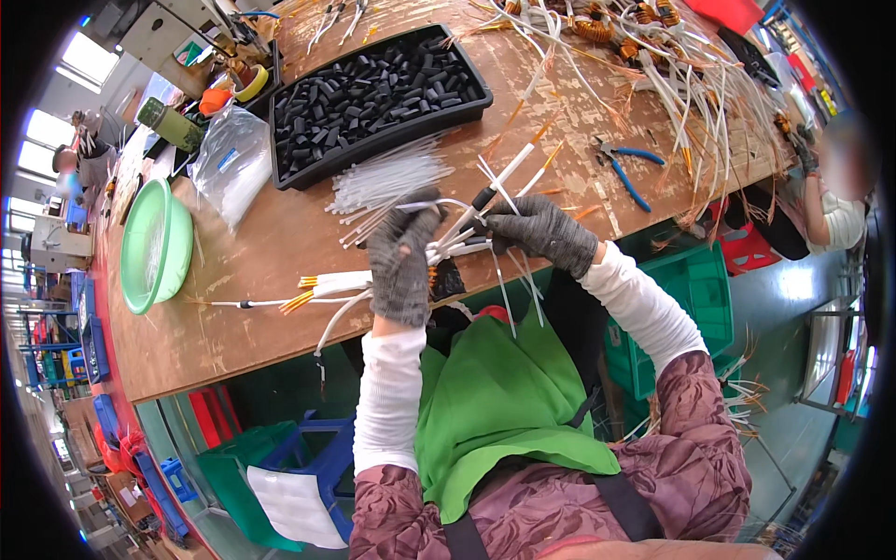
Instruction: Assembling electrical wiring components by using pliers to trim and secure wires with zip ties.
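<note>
My left hand, in a grey knitted glove, is closed, with a thin white cable tie curving from its fingers toward the wires. My right hand, gloved the same, pinches at a bundle of white-sleeved wires with bare copper-coloured ends. A black tube sits around one wire. Beneath my hands lies a wound coil, mostly hidden, with more white and orange-tipped leads reaching left. The exact grip of my right fingertips is hard to make out. Loose white cable ties lie just beyond my left hand.
Beyond them stands a black tray of short black tubes. Blue-handled cutters lie right, below a heap of wired coils. A green basin and clear plastic bag are left. Another person works at right.
</note>
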A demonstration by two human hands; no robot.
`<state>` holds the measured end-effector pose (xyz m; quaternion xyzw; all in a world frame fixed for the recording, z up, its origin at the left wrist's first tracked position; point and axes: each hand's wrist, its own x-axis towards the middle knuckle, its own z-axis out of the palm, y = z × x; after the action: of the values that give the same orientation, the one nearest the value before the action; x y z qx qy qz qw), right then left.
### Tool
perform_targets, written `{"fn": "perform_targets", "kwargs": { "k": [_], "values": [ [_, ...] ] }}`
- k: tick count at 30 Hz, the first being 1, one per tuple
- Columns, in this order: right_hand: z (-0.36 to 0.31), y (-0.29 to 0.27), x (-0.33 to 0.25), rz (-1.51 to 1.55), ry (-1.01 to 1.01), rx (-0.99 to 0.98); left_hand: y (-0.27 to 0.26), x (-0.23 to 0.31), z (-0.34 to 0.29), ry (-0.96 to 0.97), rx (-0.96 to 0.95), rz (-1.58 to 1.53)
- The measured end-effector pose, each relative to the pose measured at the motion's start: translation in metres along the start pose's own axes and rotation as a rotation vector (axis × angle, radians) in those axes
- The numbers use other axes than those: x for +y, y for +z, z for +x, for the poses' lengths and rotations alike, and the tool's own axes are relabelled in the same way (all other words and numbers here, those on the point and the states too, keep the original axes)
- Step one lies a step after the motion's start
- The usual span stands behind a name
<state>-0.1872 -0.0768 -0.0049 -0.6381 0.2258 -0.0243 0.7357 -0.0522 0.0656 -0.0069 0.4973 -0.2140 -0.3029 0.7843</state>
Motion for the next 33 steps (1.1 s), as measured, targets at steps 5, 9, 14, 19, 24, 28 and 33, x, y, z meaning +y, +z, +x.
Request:
{"fn": "perform_targets", "kwargs": {
  "k": [5, 9, 14, 19, 24, 28, 33],
  "values": [
    [-0.005, -0.001, -0.006, 0.088, -0.007, -0.013, 0.006, 0.013, -0.023, -0.267, -0.149, 0.106],
    [0.0, 0.001, 0.004, 0.058, 0.071, 0.007, 0.011, -0.008, -0.02, -0.038, 0.029, 0.068],
    [-0.003, -0.002, 0.005, 0.021, 0.031, -0.003, 0.016, -0.028, -0.009, 0.372, 0.175, 0.429],
    [-0.004, -0.001, 0.006, 0.084, 0.058, -0.001, 0.022, -0.033, -0.011, 0.404, 0.186, 0.423],
    [-0.007, 0.001, -0.002, 0.071, 0.069, 0.009, 0.019, -0.032, -0.015, 0.311, 0.204, 0.33],
    [-0.009, 0.001, -0.002, 0.047, 0.053, 0.013, 0.02, -0.037, -0.014, 0.345, 0.205, 0.328],
    [-0.009, 0.004, -0.002, 0.019, 0.012, 0.019, 0.02, -0.038, -0.016, 0.368, 0.192, 0.279]
  ]
}}
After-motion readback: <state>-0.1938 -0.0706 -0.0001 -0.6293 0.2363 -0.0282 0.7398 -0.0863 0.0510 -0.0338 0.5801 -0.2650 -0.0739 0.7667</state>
